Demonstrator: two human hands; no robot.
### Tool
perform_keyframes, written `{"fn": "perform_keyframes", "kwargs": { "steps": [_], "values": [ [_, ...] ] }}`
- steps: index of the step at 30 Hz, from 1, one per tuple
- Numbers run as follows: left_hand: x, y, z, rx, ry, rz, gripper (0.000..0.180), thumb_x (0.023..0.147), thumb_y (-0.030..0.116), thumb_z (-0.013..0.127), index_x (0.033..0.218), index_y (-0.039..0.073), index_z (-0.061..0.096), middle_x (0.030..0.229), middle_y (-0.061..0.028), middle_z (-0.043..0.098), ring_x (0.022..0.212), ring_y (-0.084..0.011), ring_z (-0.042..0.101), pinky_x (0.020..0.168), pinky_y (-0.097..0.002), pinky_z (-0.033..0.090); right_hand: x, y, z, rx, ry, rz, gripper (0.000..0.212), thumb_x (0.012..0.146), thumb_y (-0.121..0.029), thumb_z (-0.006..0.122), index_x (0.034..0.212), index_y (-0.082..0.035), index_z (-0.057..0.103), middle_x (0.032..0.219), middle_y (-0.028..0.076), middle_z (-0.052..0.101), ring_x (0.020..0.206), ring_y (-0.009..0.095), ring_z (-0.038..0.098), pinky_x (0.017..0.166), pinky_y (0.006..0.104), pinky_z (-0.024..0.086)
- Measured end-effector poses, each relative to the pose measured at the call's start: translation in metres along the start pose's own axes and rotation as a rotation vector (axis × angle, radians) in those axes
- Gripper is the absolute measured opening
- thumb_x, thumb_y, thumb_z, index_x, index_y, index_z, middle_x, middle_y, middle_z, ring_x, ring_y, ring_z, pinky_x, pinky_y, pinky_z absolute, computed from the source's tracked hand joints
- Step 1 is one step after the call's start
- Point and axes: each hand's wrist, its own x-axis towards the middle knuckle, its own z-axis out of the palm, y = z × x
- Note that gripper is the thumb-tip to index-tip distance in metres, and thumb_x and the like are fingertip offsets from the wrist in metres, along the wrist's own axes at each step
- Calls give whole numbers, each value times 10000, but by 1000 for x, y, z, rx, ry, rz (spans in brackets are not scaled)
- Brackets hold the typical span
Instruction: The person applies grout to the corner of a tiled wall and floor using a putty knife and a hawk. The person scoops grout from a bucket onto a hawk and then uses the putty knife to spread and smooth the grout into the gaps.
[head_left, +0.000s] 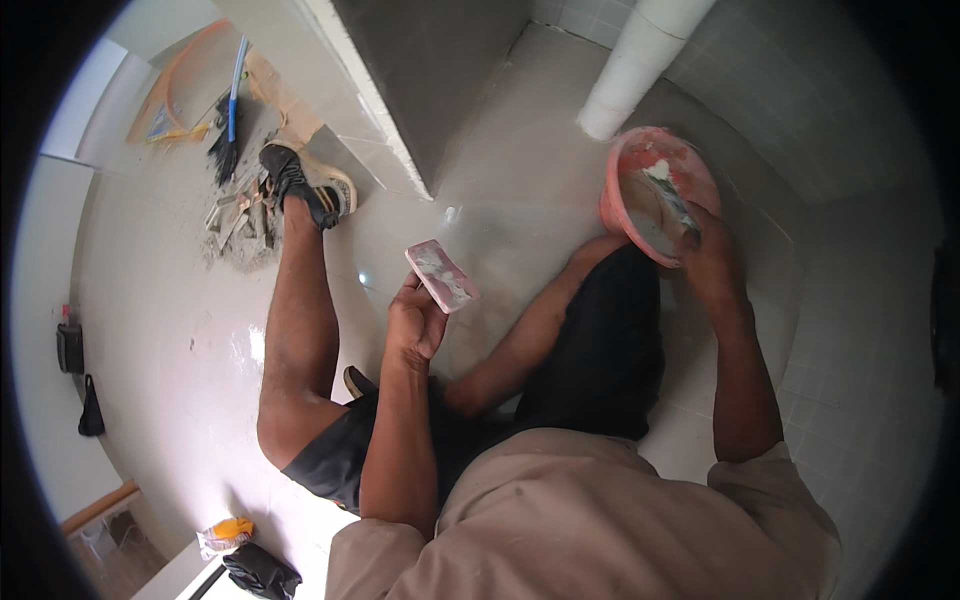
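My left hand (415, 322) grips a small pinkish rectangular plate (436, 264) from below. Whitish paste is smeared over the plate's face, which is tilted up. To the right, a red plastic basin (611, 205) leans beside my bent right knee, with wet greyish paste inside and splashes on its wall. My right hand (714, 262) reaches over the basin's near right rim, its fingers closed round a scraper (676, 203). Paste coats the scraper's far end, which is inside the basin; my fingers hide its handle.
A white pipe (645, 65) stands behind the basin, and a wall edge (385, 125) comes down ahead. Tile rubble (243, 222) and a blue-handled broom (226, 150) lie beyond my left shoe (292, 180). A black bag (262, 574) sits at lower left.
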Motion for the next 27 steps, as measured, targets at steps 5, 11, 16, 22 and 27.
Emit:
{"fn": "perform_keyframes", "kwargs": {
  "steps": [5,11,16,22,27],
  "values": [
    [32,0,-28,17,105,-15,404,1019,54,476,1423,33,478,1320,-134,613,1158,-277,640,994,-418,534,17,25,18,-44,-37,67,476,879,-68,630,1354,-52,625,1255,219,681,1168,374,661,998,430,504],
    [89,21,-50,-16,245,-43,324,1074,187,461,1300,-2,596,1207,-121,671,1048,-231,675,864,-369,582,22,31,43,-51,-40,50,409,871,-103,671,1278,-58,675,1248,220,680,1136,398,659,967,450,522],
    [116,30,-42,73,292,-31,321,1071,207,470,1292,19,607,1225,-108,668,1063,-236,672,863,-381,581,13,42,47,8,-15,64,416,863,-122,721,1271,-55,679,1232,210,690,1147,382,664,980,440,514],
    [140,42,-53,110,282,-57,308,1068,214,472,1281,46,617,1213,-93,676,1045,-240,678,827,-386,581,17,42,45,48,-9,37,408,878,-132,723,1274,-46,677,1200,213,699,1131,376,675,974,435,516],
    [151,49,-52,98,303,-122,304,1065,185,442,1274,61,624,1210,-95,680,1013,-234,668,775,-366,561,18,37,42,61,4,49,395,876,-124,711,1261,-38,688,1183,213,711,1119,370,684,974,430,513]
  ]
}}
